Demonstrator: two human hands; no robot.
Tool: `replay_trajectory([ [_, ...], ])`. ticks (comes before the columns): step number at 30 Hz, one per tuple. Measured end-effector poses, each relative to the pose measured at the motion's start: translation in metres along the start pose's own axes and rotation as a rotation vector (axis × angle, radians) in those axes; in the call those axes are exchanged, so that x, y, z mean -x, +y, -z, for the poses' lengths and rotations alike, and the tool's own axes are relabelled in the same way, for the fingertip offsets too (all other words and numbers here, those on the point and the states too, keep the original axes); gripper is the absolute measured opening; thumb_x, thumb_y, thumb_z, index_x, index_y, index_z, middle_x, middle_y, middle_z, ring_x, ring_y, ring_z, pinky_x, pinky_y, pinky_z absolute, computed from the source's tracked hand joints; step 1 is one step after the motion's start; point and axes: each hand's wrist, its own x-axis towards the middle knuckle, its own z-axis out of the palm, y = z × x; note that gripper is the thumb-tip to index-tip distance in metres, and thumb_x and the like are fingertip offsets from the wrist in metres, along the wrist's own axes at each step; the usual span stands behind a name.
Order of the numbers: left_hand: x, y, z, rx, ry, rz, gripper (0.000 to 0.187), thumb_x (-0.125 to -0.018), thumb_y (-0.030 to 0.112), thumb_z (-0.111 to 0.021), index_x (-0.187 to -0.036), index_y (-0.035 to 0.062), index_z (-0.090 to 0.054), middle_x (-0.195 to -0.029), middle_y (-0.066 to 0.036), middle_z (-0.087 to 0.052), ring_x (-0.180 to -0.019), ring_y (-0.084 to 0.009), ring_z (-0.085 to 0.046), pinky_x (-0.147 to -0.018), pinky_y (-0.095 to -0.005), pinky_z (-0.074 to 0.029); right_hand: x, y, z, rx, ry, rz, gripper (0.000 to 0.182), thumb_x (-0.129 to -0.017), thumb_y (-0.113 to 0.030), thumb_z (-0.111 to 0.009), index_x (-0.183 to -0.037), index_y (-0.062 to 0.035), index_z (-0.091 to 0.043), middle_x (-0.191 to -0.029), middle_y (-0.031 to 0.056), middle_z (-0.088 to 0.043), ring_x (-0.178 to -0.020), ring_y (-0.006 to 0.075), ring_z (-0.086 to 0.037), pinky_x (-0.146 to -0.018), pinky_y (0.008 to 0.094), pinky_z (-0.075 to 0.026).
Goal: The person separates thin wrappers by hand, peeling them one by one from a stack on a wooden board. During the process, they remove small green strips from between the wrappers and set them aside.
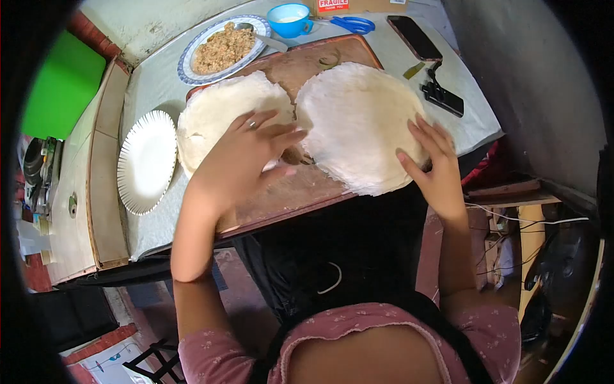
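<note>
The board (288, 195), under both hands, probably gives firm backing. The larger dough sheet (358, 128) reaches its near edge — the right hand (438, 163), open and curved, perhaps steadies the rim. Beneath the left hand (238, 160), loosely spread, pinching nothing visible, lies the smaller sheet (214, 105); bare board shows nearer the wrist, the paper plate (147, 163) outward.

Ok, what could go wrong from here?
The right dough sheet reaches the front edge of the board and may sag over it if pulled. The left sheet shows what looks like a small split, which could spread under the left hand. The sheets nearly meet, so they might stick.
</note>
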Motion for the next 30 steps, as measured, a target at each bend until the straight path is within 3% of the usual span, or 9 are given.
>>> replay_trajectory([
  [2, 0.018, 0.032, 0.017, 0.037, -0.02, 0.12, 0.054, -0.083, 0.032, -0.072, -0.131, 0.0101, -0.061, -0.127, -0.009, -0.066, -0.13, -0.0323, -0.05, -0.109, -0.0453, -0.037, -0.001, -0.015, 0.007, 0.255, 0.063, 0.121, 0.034, -0.081, -0.015, -0.076, -0.113, -0.0055, -0.069, -0.131, 0.0139, -0.062, -0.125, 0.0335, -0.055, -0.106, 0.0422, -0.042],
  [5, 0.028, 0.066, 0.01, 0.113, -0.02, 0.176, 0.055, -0.082, 0.034, -0.073, -0.129, 0.0062, -0.062, -0.124, -0.011, -0.066, -0.123, -0.0344, -0.057, -0.104, -0.0442, -0.042, 0.001, -0.02, -0.009, -0.252, -0.165, 0.22, 0.026, -0.079, -0.011, -0.076, -0.105, -0.0092, -0.072, -0.129, 0.0061, -0.064, -0.124, 0.0316, -0.056, -0.106, 0.042, -0.042],
  [6, 0.028, 0.075, 0.0, 0.103, 0.015, 0.165, 0.05, -0.082, 0.033, -0.073, -0.124, 0.0062, -0.065, -0.123, -0.011, -0.066, -0.117, -0.0354, -0.061, -0.101, -0.0437, -0.045, -0.001, -0.029, -0.014, -0.346, -0.206, 0.261, 0.026, -0.077, -0.007, -0.076, -0.102, -0.0065, -0.071, -0.121, 0.0058, -0.066, -0.12, 0.031, -0.058, -0.101, 0.0414, -0.045],
  [9, 0.025, 0.086, -0.032, 0.182, 0.228, 0.235, 0.039, -0.084, 0.022, -0.073, -0.119, 0.0071, -0.069, -0.124, -0.01, -0.067, -0.122, -0.0331, -0.056, -0.103, -0.0427, -0.043, -0.01, -0.041, -0.028, -0.355, -0.206, 0.332, 0.022, -0.075, -0.007, -0.074, -0.096, -0.0047, -0.067, -0.108, 0.0099, -0.065, -0.108, 0.0317, -0.06, -0.093, 0.0432, -0.047],
  [10, 0.026, 0.086, -0.041, 0.176, 0.266, 0.281, 0.037, -0.084, 0.02, -0.072, -0.119, 0.0074, -0.069, -0.125, -0.01, -0.066, -0.123, -0.0327, -0.055, -0.103, -0.0425, -0.042, -0.012, -0.042, -0.034, -0.336, -0.166, 0.359, 0.023, -0.074, -0.01, -0.074, -0.094, -0.0045, -0.065, -0.101, 0.009, -0.064, -0.098, 0.0311, -0.06, -0.085, 0.0436, -0.047],
  [15, 0.033, 0.087, -0.076, 0.192, 0.362, 0.441, 0.033, -0.086, 0.012, -0.069, -0.119, 0.008, -0.07, -0.127, -0.009, -0.066, -0.125, -0.0313, -0.053, -0.106, -0.0416, -0.039, -0.018, -0.047, -0.032, -0.208, -0.241, 0.334, 0.023, -0.075, -0.015, -0.078, -0.094, -0.0067, -0.068, -0.102, 0.0053, -0.068, -0.093, 0.0282, -0.062, -0.08, 0.0388, -0.05],
  [19, 0.035, 0.086, -0.086, 0.171, 0.447, 0.41, 0.032, -0.085, 0.011, -0.07, -0.117, 0.0078, -0.071, -0.124, -0.008, -0.068, -0.122, -0.031, -0.056, -0.104, -0.0415, -0.041, -0.019, -0.049, -0.033, -0.177, -0.233, 0.34, 0.022, -0.074, -0.016, -0.078, -0.092, -0.009, -0.069, -0.098, 0.0038, -0.068, -0.088, 0.0275, -0.063, -0.078, 0.0385, -0.051],
  [22, 0.032, 0.087, -0.084, 0.239, 0.467, 0.429, 0.028, -0.086, 0.011, -0.069, -0.114, 0.0073, -0.071, -0.12, -0.009, -0.069, -0.121, -0.0311, -0.057, -0.103, -0.0418, -0.042, -0.02, -0.047, -0.039, -0.194, -0.164, 0.397, 0.017, -0.074, -0.016, -0.075, -0.088, -0.012, -0.066, -0.088, 0.002, -0.061, -0.088, 0.0243, -0.06, -0.075, 0.0394, -0.048],
  [30, 0.031, 0.089, -0.083, 0.124, 0.447, 0.397, 0.029, -0.082, 0.01, -0.07, -0.11, 0.0178, -0.074, -0.122, -0.008, -0.063, -0.115, -0.031, -0.057, -0.099, -0.0423, -0.044, -0.022, -0.053, -0.039, -0.148, -0.17, 0.357, 0.018, -0.071, -0.016, -0.076, -0.088, -0.0138, -0.068, -0.089, 0.0, -0.061, -0.085, 0.0238, -0.06, -0.072, 0.037, -0.05],
])
